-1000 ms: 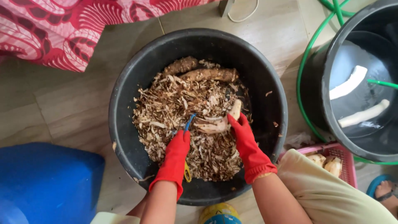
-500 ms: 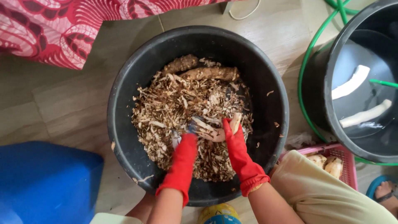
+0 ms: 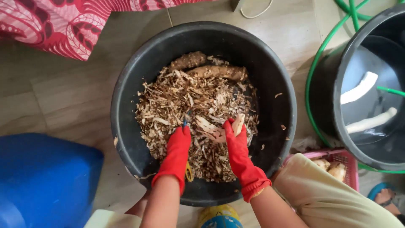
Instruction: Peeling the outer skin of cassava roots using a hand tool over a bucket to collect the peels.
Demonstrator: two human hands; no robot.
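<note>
Head view: the right hand (image 3: 234,139) is gripping a partly peeled cassava root (image 3: 219,130) over the black tub (image 3: 126,105); the left hand (image 3: 180,141) is clenching a peeler (image 3: 185,120). Peelings (image 3: 181,97) are piling up; two unpeeled roots (image 3: 211,67) are waiting

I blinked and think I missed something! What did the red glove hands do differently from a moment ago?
The left hand slid toward the right hand, so the two now work close together over the pale root. The right hand moved in a little and kept hold of the root; the left kept its blue-handled peeler. The black tub, its brown peelings and the two unpeeled roots at the back stayed put.
</note>
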